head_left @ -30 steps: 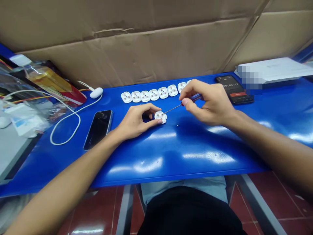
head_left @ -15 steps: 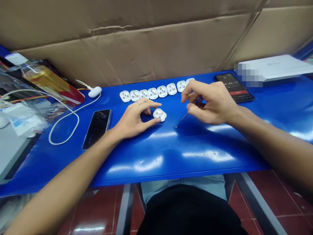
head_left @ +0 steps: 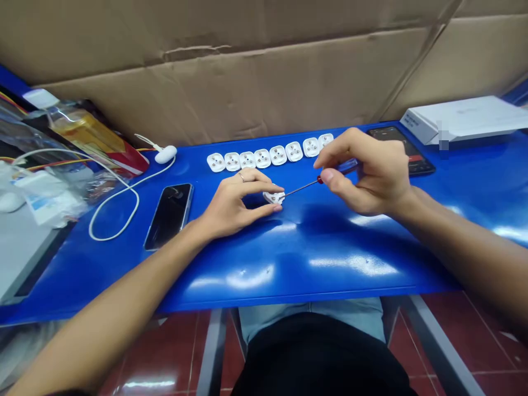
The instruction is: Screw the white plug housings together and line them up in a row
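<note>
My left hand (head_left: 235, 203) pinches a small white plug body (head_left: 274, 197) between thumb and fingers, tilted on its edge above the blue table. My right hand (head_left: 367, 173) holds a thin screwdriver (head_left: 303, 188) with a red and blue handle. Its metal shaft reaches left, and the tip touches the plug body. Behind both hands runs a row of several white plug bodies (head_left: 278, 155), each with metal contacts facing up. My right hand partly hides the row's right end.
The blue table (head_left: 289, 264) holds a black smartphone (head_left: 168, 216), a second phone showing a timer (head_left: 412, 154), and a white cable with a white plug (head_left: 165, 154). A plastic bag of items (head_left: 53, 181) lies left. A white box (head_left: 457, 118) stands right, with cardboard (head_left: 226, 77) behind.
My right hand has brought the screwdriver tip from below and right of the plug body onto it. My left hand has turned the plug body from lying flat to tilted on edge.
</note>
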Action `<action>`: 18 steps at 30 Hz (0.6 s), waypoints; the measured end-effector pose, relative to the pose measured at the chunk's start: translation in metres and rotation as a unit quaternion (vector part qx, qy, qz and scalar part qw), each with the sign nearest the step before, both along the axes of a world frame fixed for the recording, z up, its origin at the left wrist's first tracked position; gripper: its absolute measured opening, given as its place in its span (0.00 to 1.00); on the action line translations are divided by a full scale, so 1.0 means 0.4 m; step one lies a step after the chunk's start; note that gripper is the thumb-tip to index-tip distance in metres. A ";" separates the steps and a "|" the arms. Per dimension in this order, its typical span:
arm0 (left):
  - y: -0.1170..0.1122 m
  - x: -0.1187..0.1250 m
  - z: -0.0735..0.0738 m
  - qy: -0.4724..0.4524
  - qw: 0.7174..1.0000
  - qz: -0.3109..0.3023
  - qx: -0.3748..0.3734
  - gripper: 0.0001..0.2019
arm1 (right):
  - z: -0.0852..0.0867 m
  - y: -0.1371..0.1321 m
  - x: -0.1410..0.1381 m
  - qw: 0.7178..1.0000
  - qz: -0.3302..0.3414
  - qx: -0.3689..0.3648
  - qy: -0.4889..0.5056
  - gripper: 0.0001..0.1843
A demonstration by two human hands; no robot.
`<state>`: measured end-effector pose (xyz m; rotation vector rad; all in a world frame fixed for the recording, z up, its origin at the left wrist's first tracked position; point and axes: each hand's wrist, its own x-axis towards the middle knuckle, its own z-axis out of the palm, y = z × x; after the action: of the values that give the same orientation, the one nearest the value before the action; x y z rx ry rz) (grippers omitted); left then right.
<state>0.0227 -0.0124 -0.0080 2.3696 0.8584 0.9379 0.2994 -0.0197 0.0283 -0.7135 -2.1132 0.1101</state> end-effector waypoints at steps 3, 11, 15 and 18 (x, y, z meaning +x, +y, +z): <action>-0.002 0.002 -0.004 -0.017 1.000 -0.002 -0.002 0.10 | 0.000 -0.004 -0.003 1.000 -0.001 0.009 0.006 0.07; -0.004 0.006 -0.002 -0.040 0.999 0.007 0.012 0.07 | 0.001 -0.006 -0.001 0.999 -0.010 0.027 0.019 0.08; -0.006 0.008 0.004 -0.045 0.999 0.016 -0.014 0.07 | -0.003 -0.002 0.003 0.999 -0.024 0.040 0.000 0.09; -0.007 0.010 0.007 -0.054 0.998 0.010 -0.021 0.06 | -0.007 -0.003 0.003 0.997 -0.026 0.061 -0.035 0.11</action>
<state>0.0268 -0.0152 -0.0050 2.2570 0.8519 1.0357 0.3007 -0.0208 0.0255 -0.7085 -2.1456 -0.0738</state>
